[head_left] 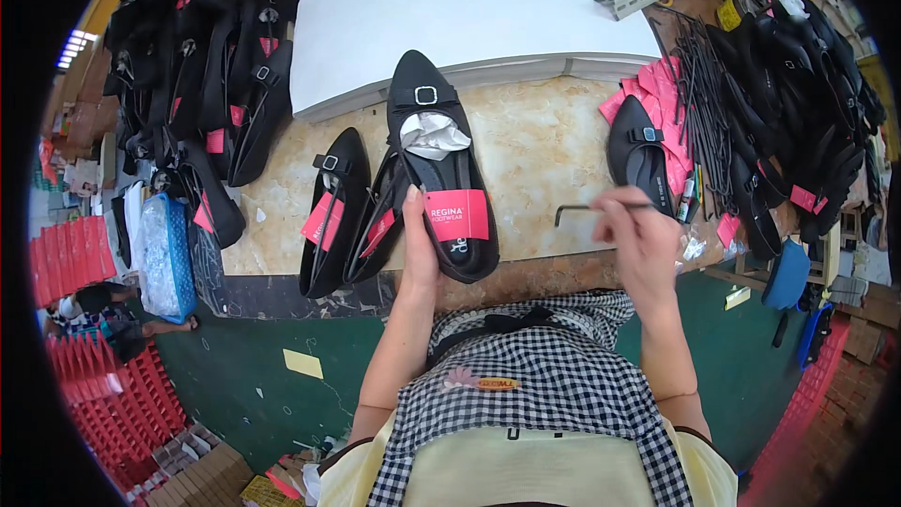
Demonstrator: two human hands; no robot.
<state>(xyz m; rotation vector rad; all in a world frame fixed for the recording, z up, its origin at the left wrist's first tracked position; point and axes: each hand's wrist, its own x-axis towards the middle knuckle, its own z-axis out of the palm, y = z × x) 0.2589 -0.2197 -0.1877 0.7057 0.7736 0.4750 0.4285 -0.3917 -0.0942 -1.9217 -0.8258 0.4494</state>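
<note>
Shows a green floor [244, 357] below a marble-patterned workbench [540, 169]. Has red racks [117, 404] at lower left, near cardboard boxes [208, 477]. Glows with striped white light [77, 49] at upper left.

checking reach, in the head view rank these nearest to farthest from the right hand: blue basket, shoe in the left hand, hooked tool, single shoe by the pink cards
1. Hooked tool: in the right hand
2. Single shoe: just beyond, by the pink cards
3. Shoe in the left hand: leftward
4. Blue basket: far left, off the table
</note>
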